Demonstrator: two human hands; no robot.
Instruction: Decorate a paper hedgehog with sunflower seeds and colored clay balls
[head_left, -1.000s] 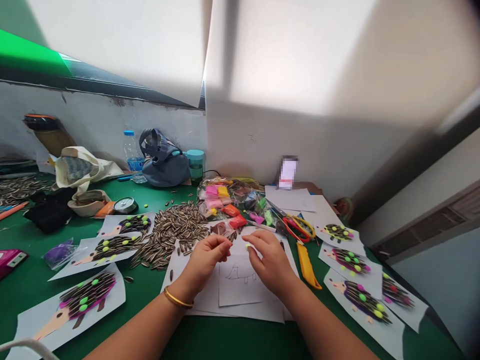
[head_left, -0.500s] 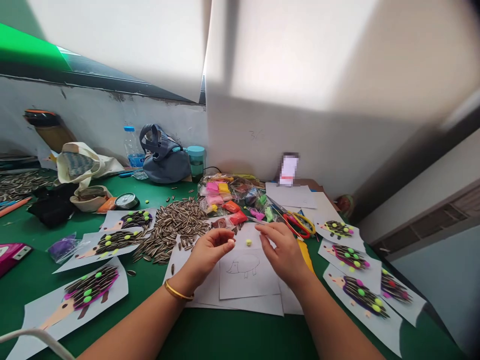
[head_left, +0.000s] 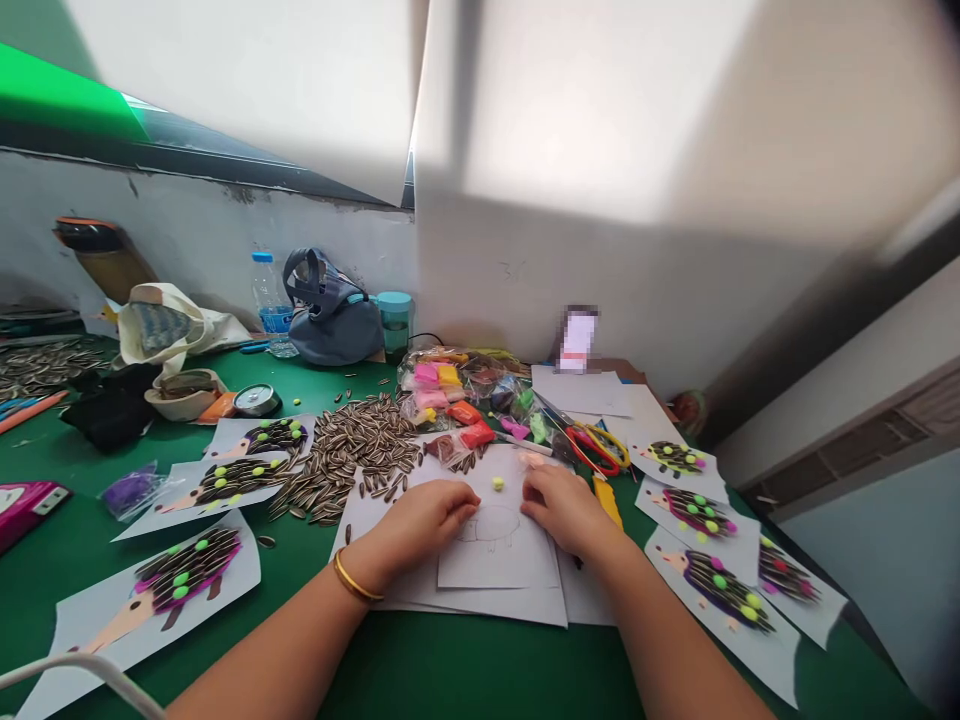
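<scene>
A paper with a pencil-drawn animal [head_left: 491, 530] lies before me, and a small yellow-green clay ball [head_left: 497, 484] rests above the drawing. My left hand [head_left: 439, 515] is over the drawing's left part, hiding its head end, with fingers pressed together; anything between them is too small to name. To the right of the drawing, my right hand [head_left: 559, 505] has its fingers curled together near the paper's right edge, and what they may hold is hidden. A peach-coloured bit in clear wrap [head_left: 531, 460] lies just beyond the right hand.
Sunflower seeds [head_left: 360, 445] are heaped at left centre. Behind the papers are clay packets [head_left: 465, 410] and scissors [head_left: 592, 445]. Finished hedgehog pictures lie left [head_left: 112, 640] and right [head_left: 780, 670]. A bag [head_left: 334, 325], bottle [head_left: 274, 310] and phone [head_left: 577, 340] stand near the wall.
My left hand has moved right and down over the drawing, its fingers closing. My right hand has drawn its fingers in and lowered slightly, uncovering the peach-coloured bit.
</scene>
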